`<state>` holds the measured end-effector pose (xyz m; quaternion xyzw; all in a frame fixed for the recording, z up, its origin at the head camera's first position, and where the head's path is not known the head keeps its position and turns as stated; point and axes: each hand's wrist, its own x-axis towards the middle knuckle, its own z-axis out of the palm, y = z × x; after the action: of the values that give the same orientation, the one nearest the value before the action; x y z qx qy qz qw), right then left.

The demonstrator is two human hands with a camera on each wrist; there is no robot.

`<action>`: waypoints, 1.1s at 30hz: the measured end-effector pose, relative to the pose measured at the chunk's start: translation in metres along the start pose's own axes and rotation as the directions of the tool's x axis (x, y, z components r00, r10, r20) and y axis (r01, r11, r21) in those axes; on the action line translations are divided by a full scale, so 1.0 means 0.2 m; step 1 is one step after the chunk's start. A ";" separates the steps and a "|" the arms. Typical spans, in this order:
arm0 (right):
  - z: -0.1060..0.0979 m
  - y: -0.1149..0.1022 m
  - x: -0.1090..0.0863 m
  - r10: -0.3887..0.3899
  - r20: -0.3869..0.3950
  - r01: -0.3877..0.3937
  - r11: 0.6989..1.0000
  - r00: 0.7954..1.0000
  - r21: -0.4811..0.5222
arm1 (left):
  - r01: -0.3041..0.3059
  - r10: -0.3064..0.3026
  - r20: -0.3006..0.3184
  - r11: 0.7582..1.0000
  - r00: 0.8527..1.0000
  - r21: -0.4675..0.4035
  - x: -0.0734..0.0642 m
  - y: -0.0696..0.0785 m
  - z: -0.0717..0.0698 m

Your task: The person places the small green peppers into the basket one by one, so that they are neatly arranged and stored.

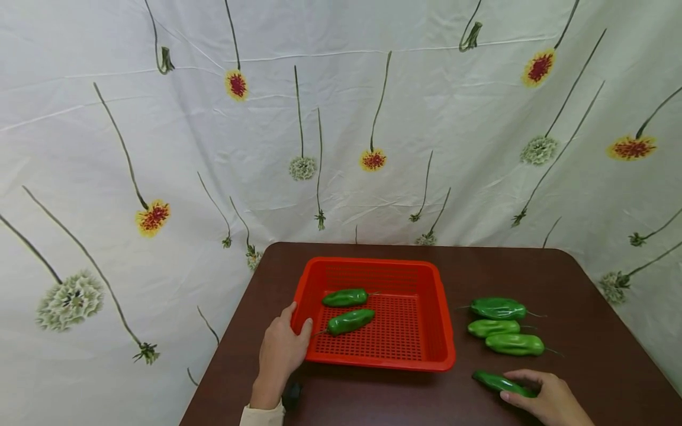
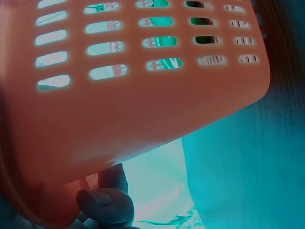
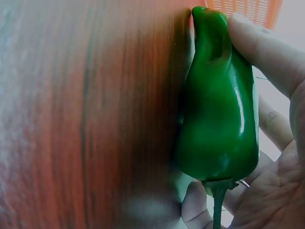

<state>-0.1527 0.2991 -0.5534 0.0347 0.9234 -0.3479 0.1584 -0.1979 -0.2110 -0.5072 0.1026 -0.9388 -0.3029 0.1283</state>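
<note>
A red plastic basket (image 1: pixel 445 331) with a slotted bottom stands on the table. Inside it lie two green peppers, one (image 1: pixel 345 297) behind the other (image 1: pixel 350 321). My left hand (image 1: pixel 282 346) grips the basket's left rim; the left wrist view has its fingertips (image 2: pixel 107 205) curled beneath the basket edge (image 2: pixel 62 200). At the front right, my right hand (image 1: pixel 551 397) holds a dark green pepper (image 1: pixel 498 381) between thumb and fingers, low over the table. In the right wrist view this pepper (image 3: pixel 219 114) is large, stem toward the bottom; whether it touches the tabletop I cannot tell.
Right of the basket, several loose peppers lie in a row: a darker one (image 1: pixel 498 308) at the back, a small one (image 1: pixel 494 328) and a lighter one (image 1: pixel 514 344). The dark brown table (image 1: pixel 373 396) reaches a white flower-print cloth (image 1: pixel 341 195) behind.
</note>
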 end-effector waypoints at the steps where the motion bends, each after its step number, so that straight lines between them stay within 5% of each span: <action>1: 0.00 0.00 0.00 0.004 -0.004 -0.004 1.000 1.000 0.001 | -0.002 0.002 -0.001 1.000 1.000 0.000 0.00 0.00 0.00; 18: -0.12 -0.03 -0.02 -0.016 -0.061 0.014 0.999 0.998 -0.036 | 0.012 -0.012 -0.002 1.000 1.000 0.012 0.00 0.01 -0.01; 33: -0.30 -0.18 -0.01 -0.205 -0.214 0.177 0.974 0.955 -0.143 | 0.016 -0.016 0.008 1.000 1.000 0.017 0.00 0.01 -0.01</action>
<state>-0.1741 0.3113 -0.4867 -0.0248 0.9540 -0.2980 0.0191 -0.1968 -0.2102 -0.5040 0.1100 -0.9410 -0.2963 0.1213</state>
